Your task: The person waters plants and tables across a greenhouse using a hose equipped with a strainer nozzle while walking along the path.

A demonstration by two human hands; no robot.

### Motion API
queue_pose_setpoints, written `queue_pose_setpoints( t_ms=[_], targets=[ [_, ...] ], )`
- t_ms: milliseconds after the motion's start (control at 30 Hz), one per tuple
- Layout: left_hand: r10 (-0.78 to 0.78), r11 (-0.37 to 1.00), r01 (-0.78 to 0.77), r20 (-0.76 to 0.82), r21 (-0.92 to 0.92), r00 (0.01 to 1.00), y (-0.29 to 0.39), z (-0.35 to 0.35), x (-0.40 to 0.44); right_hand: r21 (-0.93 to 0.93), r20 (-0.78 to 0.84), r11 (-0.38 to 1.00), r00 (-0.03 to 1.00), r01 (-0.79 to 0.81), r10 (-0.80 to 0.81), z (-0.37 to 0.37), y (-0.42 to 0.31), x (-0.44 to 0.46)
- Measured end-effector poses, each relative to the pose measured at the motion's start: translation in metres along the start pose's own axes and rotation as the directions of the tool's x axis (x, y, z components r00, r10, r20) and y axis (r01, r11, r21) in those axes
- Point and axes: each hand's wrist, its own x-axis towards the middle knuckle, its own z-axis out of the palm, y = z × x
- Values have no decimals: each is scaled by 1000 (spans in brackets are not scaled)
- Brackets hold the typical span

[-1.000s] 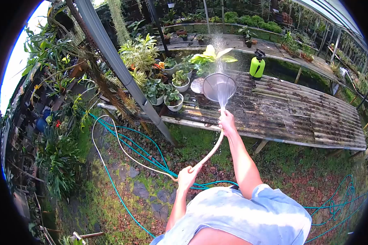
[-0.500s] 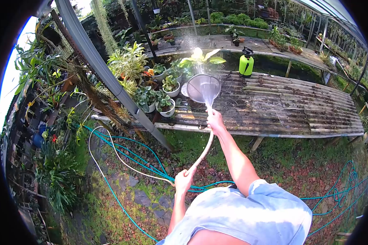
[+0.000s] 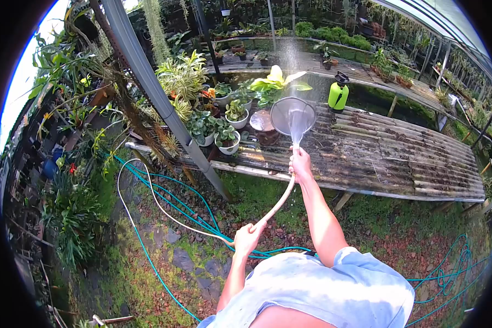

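My right hand is closed around the front end of a beige hose and holds it out over the bamboo bench. Water streams from there, passing a round, grey-rimmed thing that looks like a mesh strainer; how it is attached is unclear. Spray rises beyond it, beside a broad-leaved yellow-green plant. Lower down, near my body, my left hand grips the same hose farther back. White-potted plants stand on the bench left of the stream.
The slatted bench stretches to the right, with a lime-green pressure sprayer at its far edge. A grey slanting post stands at the left. Teal hoses lie across the mossy ground, with more coils at right.
My right hand, the hose end and the water stream have moved slightly right past the plants. The view has shifted a little too. My left hand keeps its grip on the hose.
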Motion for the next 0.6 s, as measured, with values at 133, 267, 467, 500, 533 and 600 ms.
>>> queue_pose_setpoints(
  t_ms=[133,267,467,500,533,600],
  targets=[
    [13,1000,-13,-14,-1,1000,0,1,0,29,-49,999,999,-13,14,-1,-5,-2],
    [23,1000,-23,2,10,1000,6,-1,-2,40,-69,999,998,-4,6,-11,-5,2],
    [71,997,-72,28,34,997,-1,6,4,31,-26,1000,1000,-6,7,-18,-5,7],
    [71,997,-72,33,33,997,0,6,4,21,-27,1000,1000,-3,4,-18,-7,7],
    [73,997,-74,39,33,997,1,5,5,11,-11,1000,1000,-1,1,-16,-9,6],
    [65,997,-67,40,30,997,6,2,3,-6,18,1000,1000,4,-4,-9,-11,7]
  ],
)
